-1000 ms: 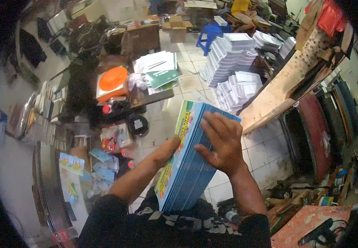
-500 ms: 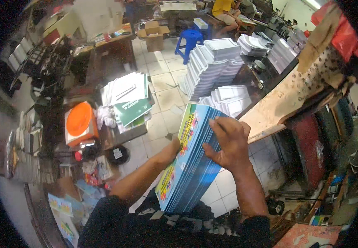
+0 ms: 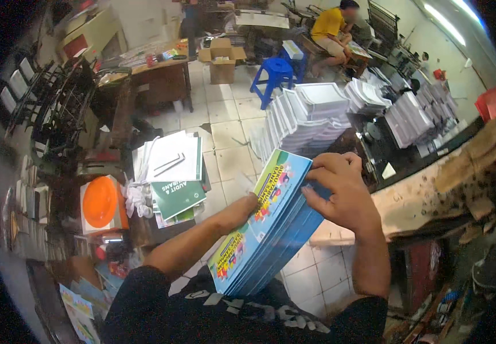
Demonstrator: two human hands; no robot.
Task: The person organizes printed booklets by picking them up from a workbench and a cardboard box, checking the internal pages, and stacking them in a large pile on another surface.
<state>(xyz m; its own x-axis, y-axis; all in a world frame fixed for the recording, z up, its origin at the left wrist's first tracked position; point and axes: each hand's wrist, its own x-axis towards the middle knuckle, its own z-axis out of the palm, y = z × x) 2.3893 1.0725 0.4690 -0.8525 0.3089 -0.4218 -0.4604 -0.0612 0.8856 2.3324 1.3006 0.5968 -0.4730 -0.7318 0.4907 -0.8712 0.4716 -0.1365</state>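
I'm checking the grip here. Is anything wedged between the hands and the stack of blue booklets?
Nothing visible. The right hand lies directly on the far edge of the stack of blue booklets, and the left hand presses against its left side, partly hidden behind the top cover.

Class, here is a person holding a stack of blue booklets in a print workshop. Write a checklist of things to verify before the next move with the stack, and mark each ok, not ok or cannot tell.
1. Both hands on the stack of booklets: ok; left hand against its left side, right hand over the upper right edge.
2. Edges squared: not ok; the booklets fan out stepwise on the right side.
3. Stack clear of the lap and floor: ok; it is held tilted in the air.
4. Lower end supported: cannot tell; nothing shows under it.
5. White paper stacks beyond stand apart from it: ok.
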